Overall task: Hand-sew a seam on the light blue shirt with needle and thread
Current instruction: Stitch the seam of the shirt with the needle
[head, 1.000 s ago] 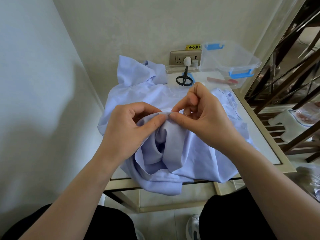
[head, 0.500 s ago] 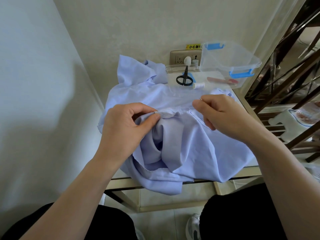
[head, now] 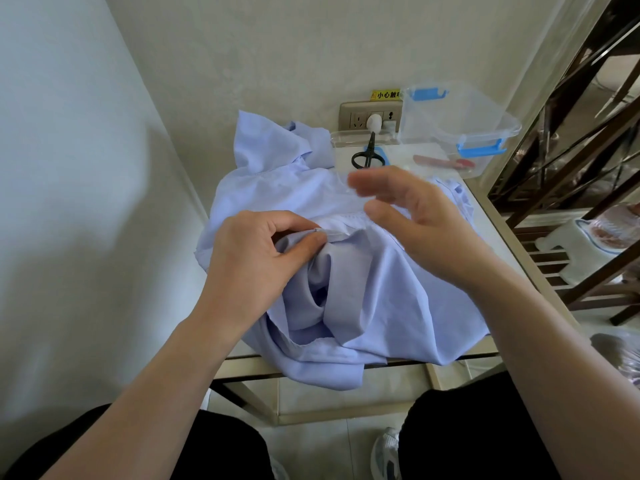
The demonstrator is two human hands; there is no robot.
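The left hand (head: 258, 261) pinches a fold of the light blue shirt (head: 374, 289) between thumb and forefinger, just at a stitched seam line near the middle of the tabletop (head: 491, 230). The right hand (head: 422, 220) hovers over the shirt, a little to the right of the left one, with its fingers spread and loose. It is blurred, and I cannot tell if it holds the needle or the thread; neither can be made out.

The shirt lies crumpled over most of the tabletop. Its lower part hangs over the near edge, and one part stands up against the wall at the far left corner.

Toward the far edge, black scissors (head: 367, 157) lie beside a flat clear lid. In the far right corner stands a clear plastic box (head: 457, 123) with blue clips, and a red object (head: 445, 161) rests against its front side.
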